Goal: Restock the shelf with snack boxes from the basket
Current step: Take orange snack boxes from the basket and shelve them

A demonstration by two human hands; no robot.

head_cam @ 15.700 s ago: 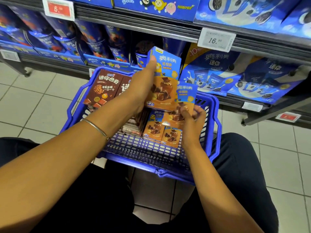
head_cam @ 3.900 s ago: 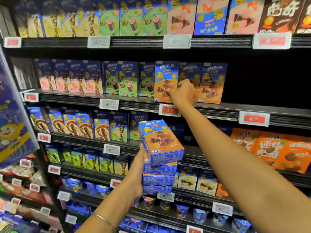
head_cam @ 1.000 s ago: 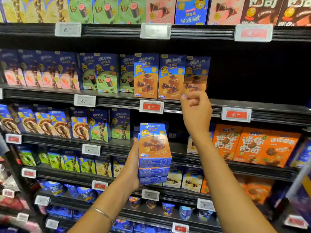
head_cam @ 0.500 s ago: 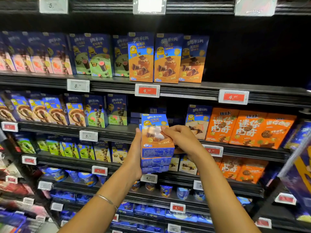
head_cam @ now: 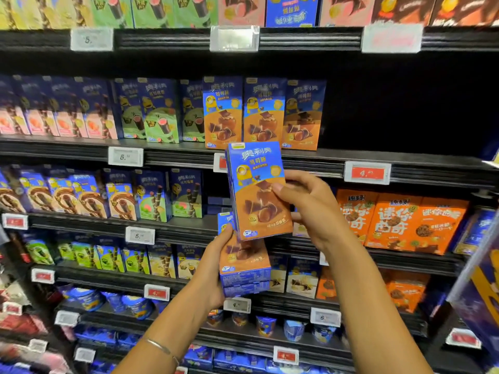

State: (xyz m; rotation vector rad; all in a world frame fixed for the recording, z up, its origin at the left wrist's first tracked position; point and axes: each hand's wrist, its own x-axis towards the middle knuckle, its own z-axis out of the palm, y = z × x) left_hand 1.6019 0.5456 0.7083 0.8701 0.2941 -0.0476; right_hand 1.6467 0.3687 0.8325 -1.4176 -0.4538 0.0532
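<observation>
My right hand (head_cam: 305, 203) grips one blue-and-orange snack box (head_cam: 256, 190) upright, just above a small stack of the same boxes (head_cam: 244, 268). That stack lies flat in my left hand (head_cam: 216, 268), whose fingers curl round its left side. Three matching boxes (head_cam: 263, 113) stand in a row on the shelf (head_cam: 351, 160) above. Right of that row the shelf is dark and bare. The basket is out of view.
Green and pink boxes (head_cam: 151, 112) fill the same shelf to the left. Orange boxes (head_cam: 402, 222) stand one shelf lower on the right. Price tags (head_cam: 367, 172) line the shelf edges. Cups and more boxes fill the lower shelves.
My right hand has lifted the top box off the stack and turned it upright, raising it toward the shelf. The left hand still holds the remaining stack.
</observation>
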